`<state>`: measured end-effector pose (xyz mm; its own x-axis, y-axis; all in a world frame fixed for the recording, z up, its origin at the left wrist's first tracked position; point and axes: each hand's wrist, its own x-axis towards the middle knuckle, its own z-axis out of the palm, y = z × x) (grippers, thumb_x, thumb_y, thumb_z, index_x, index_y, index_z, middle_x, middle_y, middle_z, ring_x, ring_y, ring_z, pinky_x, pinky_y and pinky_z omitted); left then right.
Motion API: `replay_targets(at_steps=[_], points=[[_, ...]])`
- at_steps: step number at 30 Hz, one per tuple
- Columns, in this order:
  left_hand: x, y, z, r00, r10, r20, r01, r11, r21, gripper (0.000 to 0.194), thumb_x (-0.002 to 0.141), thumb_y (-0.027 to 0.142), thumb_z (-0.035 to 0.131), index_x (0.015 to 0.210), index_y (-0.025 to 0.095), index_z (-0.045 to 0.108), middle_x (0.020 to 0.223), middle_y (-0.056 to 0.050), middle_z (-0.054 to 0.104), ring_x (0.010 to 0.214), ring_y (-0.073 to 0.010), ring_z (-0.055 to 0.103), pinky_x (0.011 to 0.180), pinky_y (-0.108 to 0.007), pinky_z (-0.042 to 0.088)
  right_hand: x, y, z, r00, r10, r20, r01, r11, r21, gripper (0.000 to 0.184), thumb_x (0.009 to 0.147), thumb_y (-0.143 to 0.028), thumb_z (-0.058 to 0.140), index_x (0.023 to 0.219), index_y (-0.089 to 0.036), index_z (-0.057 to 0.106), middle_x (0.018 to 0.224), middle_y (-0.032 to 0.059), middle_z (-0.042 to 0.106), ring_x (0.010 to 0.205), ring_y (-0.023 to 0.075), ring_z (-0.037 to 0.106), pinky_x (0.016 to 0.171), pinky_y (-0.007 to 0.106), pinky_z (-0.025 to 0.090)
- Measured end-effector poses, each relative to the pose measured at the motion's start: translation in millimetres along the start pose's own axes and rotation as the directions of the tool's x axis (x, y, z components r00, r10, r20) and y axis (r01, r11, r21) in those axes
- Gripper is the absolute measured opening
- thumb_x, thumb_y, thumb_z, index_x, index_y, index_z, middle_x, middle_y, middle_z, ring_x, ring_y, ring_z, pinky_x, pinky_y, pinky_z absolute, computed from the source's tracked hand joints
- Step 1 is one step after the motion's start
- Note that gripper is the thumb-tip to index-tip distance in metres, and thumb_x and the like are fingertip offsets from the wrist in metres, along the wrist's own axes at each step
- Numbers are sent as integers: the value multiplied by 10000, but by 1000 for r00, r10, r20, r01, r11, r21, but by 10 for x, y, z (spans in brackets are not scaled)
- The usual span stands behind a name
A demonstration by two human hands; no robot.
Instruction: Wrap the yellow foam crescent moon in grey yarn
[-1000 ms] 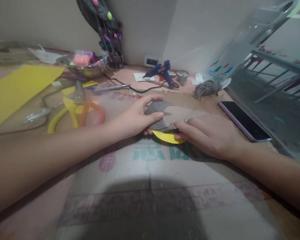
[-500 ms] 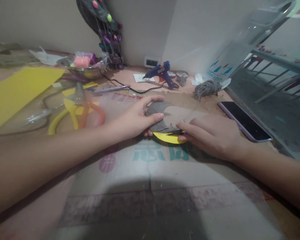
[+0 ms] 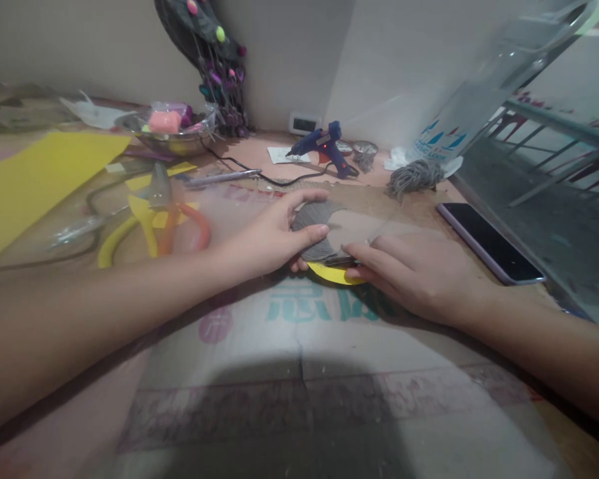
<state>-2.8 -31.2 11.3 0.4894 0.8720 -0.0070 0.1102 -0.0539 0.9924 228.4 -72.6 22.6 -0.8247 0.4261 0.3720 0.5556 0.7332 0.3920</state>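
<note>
My left hand [image 3: 294, 233] is closed around the left side of a flat rounded piece [image 3: 315, 214], thumb on top and fingers beneath. Its left part is covered in grey yarn-like strands; the rest is pale and plain. A strip of yellow paper [image 3: 332, 273] sticks out below its near edge. My right hand [image 3: 409, 273] pinches a thin dark pointed tool [image 3: 340, 260] at that edge, just over the yellow paper. The fingers hide most of the tool, so its kind does not show. Both hands are above a printed cardboard sheet [image 3: 239, 362].
Pliers [image 3: 158, 206] with yellow and orange handles lie left, near a yellow sheet [image 3: 40, 179]. Behind stand a blue glue gun [image 3: 324, 145] with its cord and a bowl [image 3: 174, 141] of craft bits. A grey yarn bundle [image 3: 416, 176], phone [image 3: 489, 241] and clear jug [image 3: 459, 113] are right.
My right hand has slid slightly left along the near edge, with the dark tool. Less of the yellow paper shows. My left hand keeps its hold on the rounded piece.
</note>
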Motion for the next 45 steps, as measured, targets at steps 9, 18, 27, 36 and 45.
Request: replay_targets(at_steps=[9,18,27,36,45], points=[[0,-14,1,1000,22,15,-22,1000,-1,550,908,244,656,1410,225,430,961,-35,641,409,-19,526,386,-162,421,20,-26,35,998,12,-62,-11,1000,27,320,1021,-403,499,1118,-145,660,716,25,630,587,137,485,565,298,256],[6,-35,-6,999,32,36,-31,999,-34,577,911,259,639,1426,196,386,827,7,606,414,-52,518,388,-183,425,-53,39,-23,997,1,-81,-2,1000,-12,244,1002,-345,545,1066,-151,679,739,31,657,614,138,515,571,282,300],[3,-1,12,1000,9,1,-9,1000,-18,554,922,194,612,1436,185,405,802,11,604,397,-38,521,391,-165,414,-10,0,-1,1000,20,15,-20,1000,12,336,1036,-383,459,1094,-135,677,735,40,631,605,156,473,575,307,260],[19,-44,12,999,33,-11,-33,999,1,515,918,222,632,1399,221,446,1142,-87,625,398,3,511,383,-173,446,15,-22,55,1000,26,-5,-26,1000,-11,344,1031,-408,467,1102,-133,663,731,28,620,588,153,464,569,314,245],[22,-92,8,998,63,21,-63,997,-38,549,910,244,640,1413,220,421,1037,-62,646,419,-18,513,392,-175,437,64,-47,12,994,-15,-107,26,994,106,273,1017,-363,517,1114,-132,627,743,20,628,609,155,504,566,293,292]])
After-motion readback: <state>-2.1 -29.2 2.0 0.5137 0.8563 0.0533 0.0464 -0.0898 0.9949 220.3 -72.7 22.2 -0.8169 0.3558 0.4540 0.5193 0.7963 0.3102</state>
